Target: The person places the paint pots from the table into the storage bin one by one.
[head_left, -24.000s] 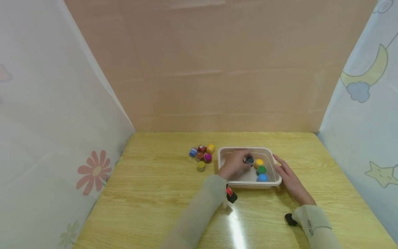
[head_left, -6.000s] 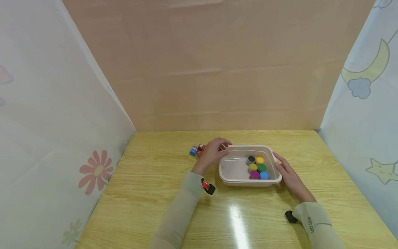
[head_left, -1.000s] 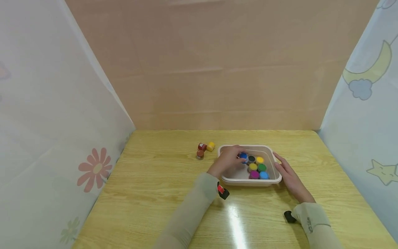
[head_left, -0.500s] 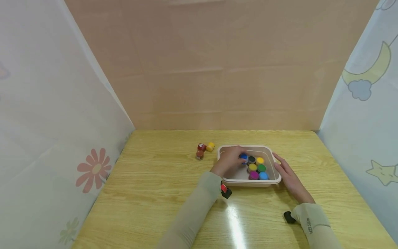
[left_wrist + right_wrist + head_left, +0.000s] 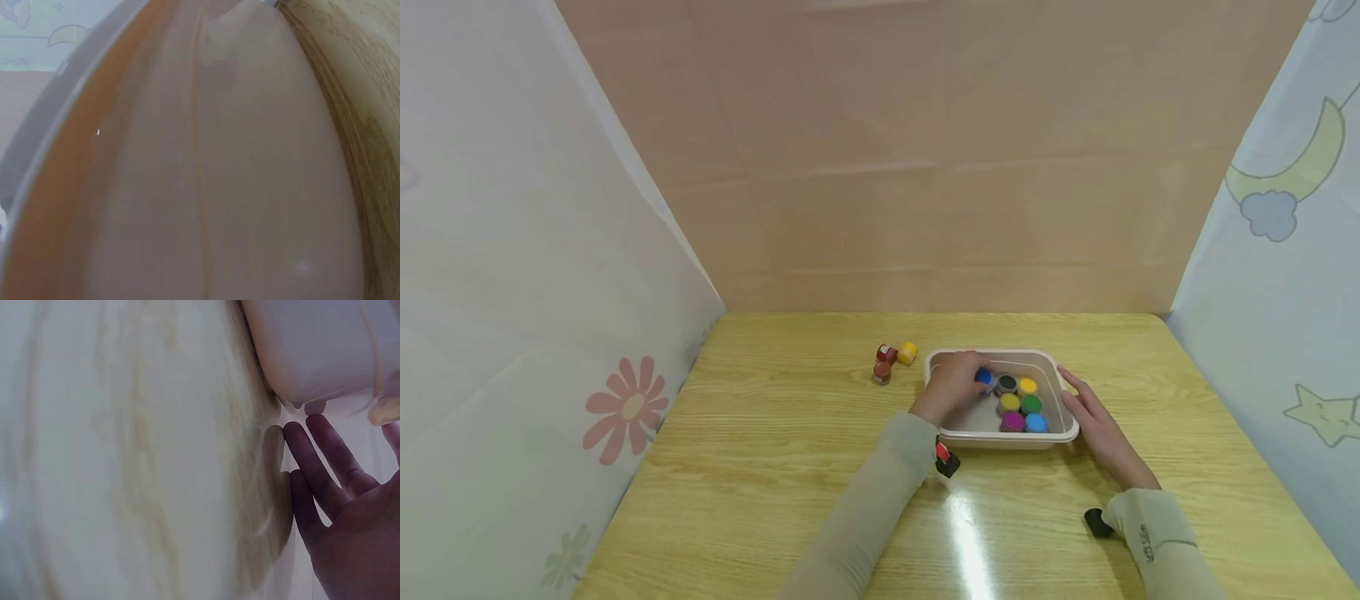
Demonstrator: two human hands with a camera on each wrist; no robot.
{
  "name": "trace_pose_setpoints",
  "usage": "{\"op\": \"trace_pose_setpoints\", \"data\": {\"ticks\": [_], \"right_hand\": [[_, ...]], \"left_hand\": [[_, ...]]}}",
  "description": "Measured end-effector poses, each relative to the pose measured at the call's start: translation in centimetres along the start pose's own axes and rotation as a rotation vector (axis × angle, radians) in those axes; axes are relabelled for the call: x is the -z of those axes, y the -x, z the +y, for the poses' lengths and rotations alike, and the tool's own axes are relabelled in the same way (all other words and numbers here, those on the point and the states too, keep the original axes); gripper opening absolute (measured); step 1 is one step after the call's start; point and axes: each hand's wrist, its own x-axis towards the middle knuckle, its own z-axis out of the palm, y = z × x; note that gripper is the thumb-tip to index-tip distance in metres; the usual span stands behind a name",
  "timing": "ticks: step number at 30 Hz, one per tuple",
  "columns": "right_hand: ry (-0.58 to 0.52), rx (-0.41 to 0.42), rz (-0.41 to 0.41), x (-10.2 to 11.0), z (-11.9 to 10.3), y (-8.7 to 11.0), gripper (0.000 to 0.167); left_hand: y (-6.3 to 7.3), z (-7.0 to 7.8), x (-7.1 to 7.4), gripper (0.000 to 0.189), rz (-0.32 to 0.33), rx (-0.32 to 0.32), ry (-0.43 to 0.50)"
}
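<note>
Inside a white plastic tray, my left hand grips a blue-lidded paint jar between thumb and fingers. Just right of it stands the black jar, followed by an orange-yellow jar. Nearer me in the tray are a yellow jar, a green jar, a magenta jar and a light blue jar. My right hand rests against the tray's right side, fingers extended; the right wrist view shows those fingers spread by the tray wall. The left wrist view shows only the tray's outer wall, not the hand.
Left of the tray, on the wooden table, lie a dark red jar and a yellow jar, both on their sides. A brown jar is close by. Papered walls enclose the table's back and sides.
Since the oldest frame, the yellow, magenta and blue jars have passed from the table into the tray. In the last half second the blue jar shifted slightly left. My right hand stayed put.
</note>
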Motion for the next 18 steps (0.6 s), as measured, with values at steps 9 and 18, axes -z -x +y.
{"op": "trace_pose_setpoints", "data": {"ticks": [9, 18], "right_hand": [[-0.017, 0.010, 0.001, 0.02, -0.08, 0.16, 0.068], [-0.018, 0.014, 0.000, -0.01, -0.26, 0.32, 0.068]], "left_hand": [[-0.21, 0.10, -0.54, 0.035, -0.008, -0.013, -0.032], [-0.28, 0.04, -0.84, 0.035, 0.007, -0.024, -0.063]]}}
